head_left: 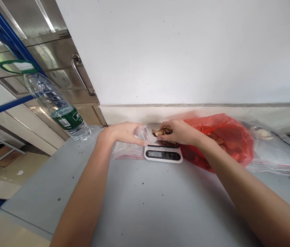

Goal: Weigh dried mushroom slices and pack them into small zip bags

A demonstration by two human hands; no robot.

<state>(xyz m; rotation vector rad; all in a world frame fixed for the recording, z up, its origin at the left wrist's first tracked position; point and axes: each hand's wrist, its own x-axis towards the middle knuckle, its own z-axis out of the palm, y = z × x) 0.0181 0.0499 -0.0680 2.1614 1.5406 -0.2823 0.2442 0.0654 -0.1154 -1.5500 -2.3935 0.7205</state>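
Note:
A small white digital scale (163,154) with a black front panel and lit digits sits on the grey table. On it lies a clear zip bag (147,132) with a red seal line, partly covered by my hands. My left hand (125,133) grips the bag's mouth at its left side, thumb low near the scale's corner. My right hand (178,132) is closed on brown dried mushroom pieces (162,132) at the bag's opening. Left of the scale, below my left hand, lies a stack of clear zip bags (128,151).
Right of the scale a red plastic bag (234,137) lies open with more brown pieces inside. Beyond it is a large clear zip bag (276,147) with a pale piece. A big water bottle (67,116) stands at the table's left edge, and a white wall (186,51) rises behind.

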